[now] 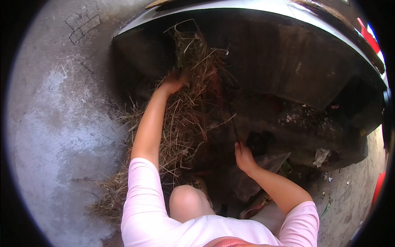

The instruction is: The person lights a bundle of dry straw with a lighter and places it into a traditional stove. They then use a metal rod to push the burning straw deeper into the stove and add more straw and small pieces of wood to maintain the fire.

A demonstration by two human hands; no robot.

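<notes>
My left hand (174, 83) is reaching into a heap of dry straw and thin twigs (185, 114). Motion blurs its fingers at the straw's left side, so I cannot tell if they grip any stalks. Lower and to the right, my right hand (244, 157) is closed around a thin dark rod (233, 123). The rod slants up and away towards the straw, and its far end is lost in shadow near a dim reddish patch (217, 81). Over the straw's far part stands a dark recess under a pale-edged counter (247, 4).
A cement wall (61, 129) rises on the left. A greyish sheet (262, 173) lies by my right forearm, and crumpled pale paper (321, 156) sits on a ledge farther right. More straw (111, 191) lies low at the left. Small scraps dot the floor (342, 197).
</notes>
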